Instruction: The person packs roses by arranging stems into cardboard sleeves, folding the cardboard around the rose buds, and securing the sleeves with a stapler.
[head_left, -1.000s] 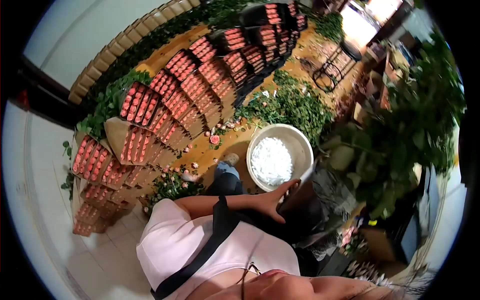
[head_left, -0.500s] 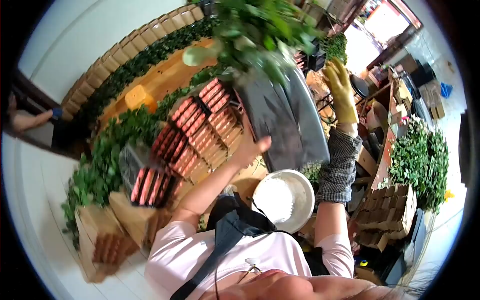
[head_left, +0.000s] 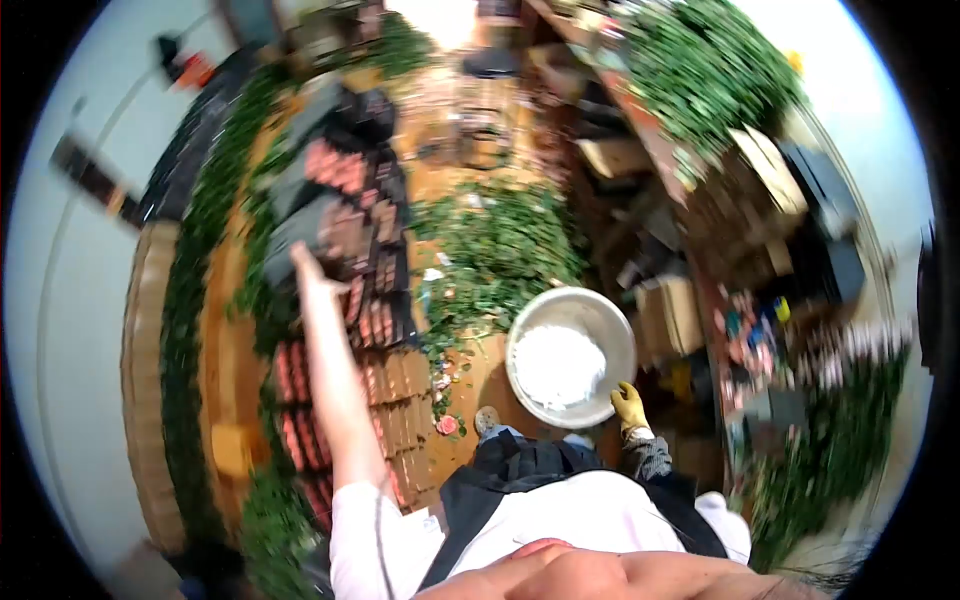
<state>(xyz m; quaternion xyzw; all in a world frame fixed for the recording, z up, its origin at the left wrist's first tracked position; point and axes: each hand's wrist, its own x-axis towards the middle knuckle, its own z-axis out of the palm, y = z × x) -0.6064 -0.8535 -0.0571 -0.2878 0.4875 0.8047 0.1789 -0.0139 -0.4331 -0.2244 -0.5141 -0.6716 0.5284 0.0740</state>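
Observation:
My left hand (head_left: 318, 278) is bare and stretched out over the stacked bundles, fingers extended and thumb apart. It is at a dark grey wrapped bundle (head_left: 298, 232); blur hides whether they touch. Pink-and-brown flower bundles (head_left: 375, 320) in cardboard and dark wrapping lie stacked below and beyond that hand. My right hand (head_left: 628, 408), in a yellow glove with a checked sleeve cuff, hangs low beside the rim of a large pale basin (head_left: 622, 345). Its fingers look loosely apart, with nothing visible in them. White material (head_left: 555, 365) lies in the basin.
Leafy cuttings (head_left: 495, 245) cover the floor ahead, with a pink rose (head_left: 447, 425) nearby. A cluttered workbench (head_left: 665, 150) runs along the right. Leafy stems (head_left: 710, 75) are heaped on it. On the left are a row of brown-wrapped bundles (head_left: 150, 380) and a yellow-orange box (head_left: 235, 450).
My view has swung round. The dark-wrapped leafy bundle in front of me has left my hands' central area. My left arm now reaches forward-left; my gloved right hand has dropped beside the basin.

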